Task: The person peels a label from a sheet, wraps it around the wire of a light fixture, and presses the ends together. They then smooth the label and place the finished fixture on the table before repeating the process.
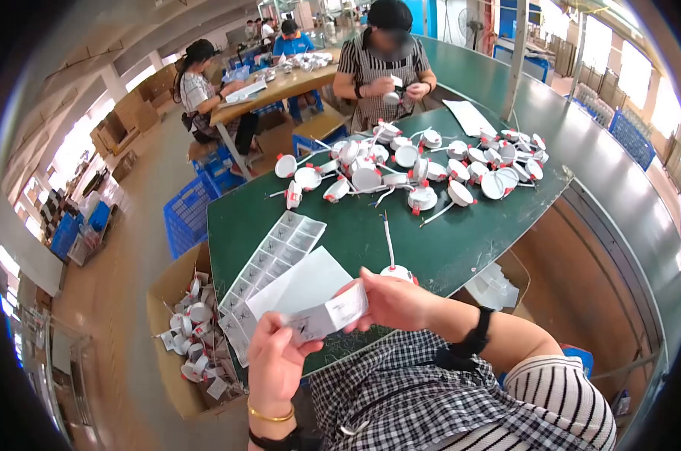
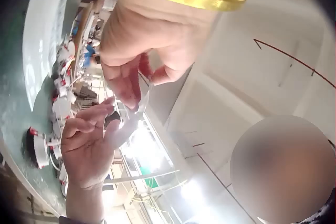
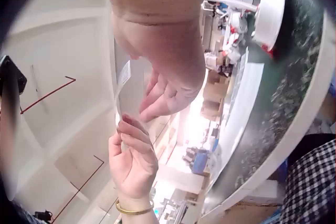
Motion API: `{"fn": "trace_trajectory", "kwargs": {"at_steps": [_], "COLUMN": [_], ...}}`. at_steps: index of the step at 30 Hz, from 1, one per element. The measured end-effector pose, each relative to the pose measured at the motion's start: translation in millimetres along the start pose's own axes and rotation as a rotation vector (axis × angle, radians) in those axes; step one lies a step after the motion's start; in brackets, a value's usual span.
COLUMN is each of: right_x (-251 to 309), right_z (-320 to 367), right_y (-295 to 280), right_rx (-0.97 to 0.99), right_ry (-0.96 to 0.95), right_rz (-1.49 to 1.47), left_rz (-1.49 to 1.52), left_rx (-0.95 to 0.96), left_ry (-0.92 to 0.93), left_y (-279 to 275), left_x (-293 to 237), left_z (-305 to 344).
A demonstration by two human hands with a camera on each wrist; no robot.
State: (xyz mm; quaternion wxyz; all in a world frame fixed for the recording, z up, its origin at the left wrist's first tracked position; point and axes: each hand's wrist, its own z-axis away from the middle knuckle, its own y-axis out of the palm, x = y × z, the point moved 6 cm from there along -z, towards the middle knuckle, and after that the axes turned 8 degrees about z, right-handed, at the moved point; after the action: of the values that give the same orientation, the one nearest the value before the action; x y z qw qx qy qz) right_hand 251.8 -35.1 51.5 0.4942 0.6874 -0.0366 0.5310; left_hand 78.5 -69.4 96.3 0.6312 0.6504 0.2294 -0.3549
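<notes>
A folded, printed white slip point(image 1: 314, 319) is pinched at its left end by the left hand point(image 1: 274, 361), thumb in front. At the slip's right end is the right hand point(image 1: 401, 302), its thumb by the upper edge. In the right wrist view the slip point(image 3: 123, 79) stands edge-on beside the right hand point(image 3: 170, 66), whose fingers lie loosely bent, apart from it; the left hand point(image 3: 134, 166) grips the lower end. The left wrist view shows the right palm point(image 2: 86, 155) below the left hand point(image 2: 152, 40). Just beyond the hands lies a white round lamp point(image 1: 397, 272) with a cable.
Many white lamps point(image 1: 367, 179) with red clips cover the far part of the green table point(image 1: 325, 218). Printed sheets point(image 1: 269, 255) and a blank sheet point(image 1: 303, 282) lie left. A carton point(image 1: 179, 391) holds more lamps. Another person point(image 1: 382, 75) sits opposite.
</notes>
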Motion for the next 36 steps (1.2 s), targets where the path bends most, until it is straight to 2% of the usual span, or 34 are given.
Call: {"fn": "trace_trajectory", "kwargs": {"at_steps": [3,5,7,9,11,13,17,19,21,22,25,27,29,31,36], "right_x": [9.2,20.1,32.9,37.5,39.1,40.7,37.0,34.7,35.7,36.7,43.4,53.6,50.2,42.9,23.9], "right_z": [33.6,50.9,67.6,78.9,85.4,91.3,98.1,98.1,95.5,93.2,86.0,81.5,71.6,62.5,32.9], "right_y": [-22.8,-28.0,-27.9,-33.1,-32.7,-35.9,-46.1,-46.4,-45.6,-46.5,-45.2,-45.2,-77.9,-102.0,-116.6], "right_rx": [-0.186,-0.275,-0.368,-0.359,-0.246,-0.202,-0.189,-0.078,-0.071,-0.079,-0.088,-0.306,-0.597,-0.776,-0.839], "right_ry": [-0.145,-0.213,-0.238,-0.226,-0.236,-0.24,-0.163,-0.168,-0.18,-0.205,-0.235,-0.191,-0.329,-0.323,-0.341], "right_rz": [0.168,0.307,0.379,0.396,0.477,0.469,0.423,0.36,0.341,0.311,0.317,0.571,0.837,0.995,1.075], "left_rz": [0.003,-0.275,-0.376,-0.41,-0.496,-0.701,-0.409,-0.356,-0.296,-0.293,-0.286,-0.287,-0.29,-0.202,-0.194], "left_rx": [0.033,0.026,0.077,0.149,0.139,0.424,0.575,0.557,0.55,0.549,0.308,0.245,0.18,0.105,0.019], "left_ry": [-0.033,0.0,-0.03,0.079,0.052,0.007,-0.253,-0.22,-0.364,-0.365,-0.322,-0.254,-0.181,-0.14,-0.145], "left_y": [11.8,15.9,25.9,43.0,41.6,53.1,62.5,64.0,60.5,58.5,39.0,36.2,32.1,26.3,14.2], "left_x": [23.0,33.7,37.9,36.0,39.3,49.9,82.8,87.8,96.9,97.6,95.6,88.3,77.8,69.4,61.9], "left_z": [-12.5,-15.6,-18.1,-20.1,-28.7,-36.7,-41.3,-38.8,-34.4,-32.6,-33.0,-32.7,-33.4,-34.5,-36.4]}}
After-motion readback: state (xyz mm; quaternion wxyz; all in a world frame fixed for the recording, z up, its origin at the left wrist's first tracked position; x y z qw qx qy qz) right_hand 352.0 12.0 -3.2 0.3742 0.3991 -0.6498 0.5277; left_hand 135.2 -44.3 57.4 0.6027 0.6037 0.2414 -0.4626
